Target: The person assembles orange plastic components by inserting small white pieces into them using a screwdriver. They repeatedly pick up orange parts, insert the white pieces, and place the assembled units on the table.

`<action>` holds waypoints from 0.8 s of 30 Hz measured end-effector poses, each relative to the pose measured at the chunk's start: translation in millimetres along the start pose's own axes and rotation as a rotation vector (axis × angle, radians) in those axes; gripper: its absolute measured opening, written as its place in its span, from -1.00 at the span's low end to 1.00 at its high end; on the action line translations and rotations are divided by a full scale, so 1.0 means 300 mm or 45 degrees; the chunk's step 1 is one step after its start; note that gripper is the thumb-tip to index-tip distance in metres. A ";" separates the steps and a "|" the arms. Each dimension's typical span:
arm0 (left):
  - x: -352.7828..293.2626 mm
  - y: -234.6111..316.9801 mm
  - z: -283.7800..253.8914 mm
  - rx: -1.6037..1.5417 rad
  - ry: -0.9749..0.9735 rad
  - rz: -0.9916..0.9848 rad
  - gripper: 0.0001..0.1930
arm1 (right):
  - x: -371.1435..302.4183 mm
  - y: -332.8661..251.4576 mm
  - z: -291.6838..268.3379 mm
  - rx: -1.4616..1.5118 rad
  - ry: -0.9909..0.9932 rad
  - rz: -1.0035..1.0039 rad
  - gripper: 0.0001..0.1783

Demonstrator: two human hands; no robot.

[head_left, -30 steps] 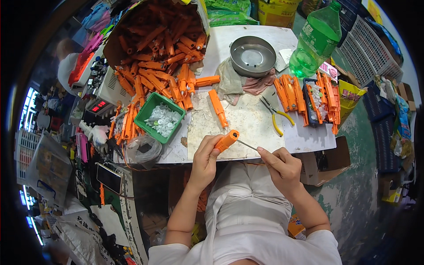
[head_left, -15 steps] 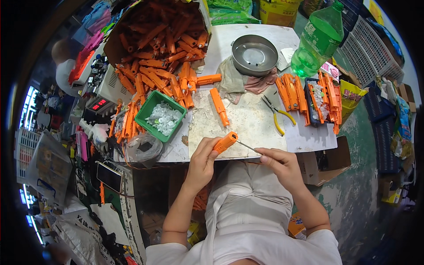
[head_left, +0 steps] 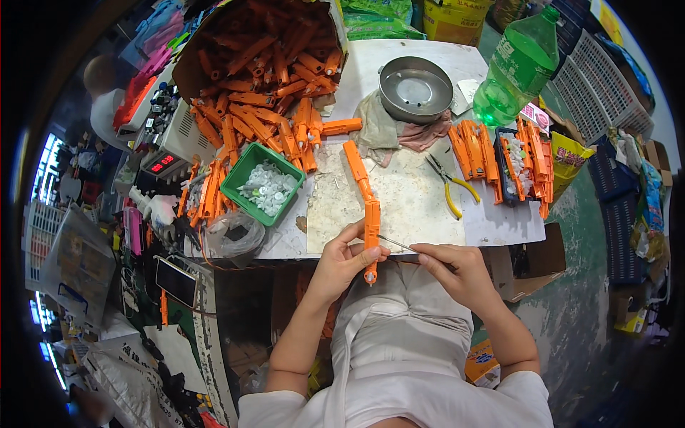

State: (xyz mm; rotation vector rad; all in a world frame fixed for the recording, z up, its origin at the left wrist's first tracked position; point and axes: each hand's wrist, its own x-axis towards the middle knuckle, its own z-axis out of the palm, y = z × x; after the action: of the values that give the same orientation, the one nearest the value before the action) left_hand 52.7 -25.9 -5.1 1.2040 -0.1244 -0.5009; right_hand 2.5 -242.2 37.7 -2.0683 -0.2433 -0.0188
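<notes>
My left hand (head_left: 341,269) is closed round a long orange plastic part (head_left: 372,222), held upright over the table's near edge with a pale tip at its lower end. Pinched in my right hand (head_left: 457,269) is a thin metal rod (head_left: 397,244), its point at the side of that part; whether it enters a hole cannot be made out. Another orange part (head_left: 356,165) lies on the worn board (head_left: 325,192) just beyond. Pliers (head_left: 447,187) with yellow handles rest to the right. A green tray (head_left: 235,201) of small white plastic pieces stands on the left.
A box (head_left: 340,16) spills many orange parts (head_left: 260,118) at the back left. A metal bowl (head_left: 415,89) sits on a cloth (head_left: 376,127). A green bottle (head_left: 515,68) stands behind rows of orange parts (head_left: 474,151) and a dark bin (head_left: 508,194). Another person (head_left: 107,100) is far left.
My left hand has turned the orange part from slanting to upright, its long side now showing. The rod has shifted from the part's end to its side.
</notes>
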 end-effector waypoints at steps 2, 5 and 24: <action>0.002 -0.004 -0.004 0.037 0.000 0.009 -0.39 | 0.003 -0.011 -0.010 -0.007 -0.040 0.046 -0.75; 0.000 -0.003 -0.005 0.152 -0.019 0.016 -0.42 | 0.010 0.008 -0.026 0.127 -0.139 0.171 -0.74; 0.018 -0.048 -0.007 -0.139 0.127 -0.088 -0.46 | -0.018 0.037 0.020 -0.243 0.077 -0.342 -0.72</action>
State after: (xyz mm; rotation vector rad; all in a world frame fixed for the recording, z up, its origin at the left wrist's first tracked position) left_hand 53.8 -30.3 -20.1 1.1268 0.0297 -0.5004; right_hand -1.3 -243.1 24.5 -2.2057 -0.4970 -0.2779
